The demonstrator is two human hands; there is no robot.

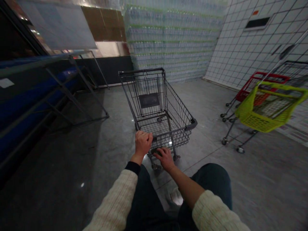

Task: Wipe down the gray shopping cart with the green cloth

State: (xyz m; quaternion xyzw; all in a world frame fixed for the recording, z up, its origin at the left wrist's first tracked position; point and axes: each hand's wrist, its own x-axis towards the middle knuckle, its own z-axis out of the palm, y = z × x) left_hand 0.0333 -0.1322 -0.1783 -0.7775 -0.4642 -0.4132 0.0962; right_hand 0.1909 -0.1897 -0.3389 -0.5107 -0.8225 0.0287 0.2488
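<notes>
A grey wire shopping cart (149, 125) stands on the floor right in front of me, its basket bare and its handle at the far end. My left hand (143, 141) is closed around the near left corner of its top rim. Lower down, by the near end of the basket, my right hand (165, 158) has its fingers curled over a small dark item (156, 150). Dim light and blur hide what that item is, and I cannot tell whether it touches the wire.
On the right stand a yellow basket trolley (262, 115) and a red one (250, 86) by a tiled wall (231, 48). Wrapped stacks of bottles (173, 41) rise behind the cart. Along the left runs a metal-framed rack (69, 86) with blue sides.
</notes>
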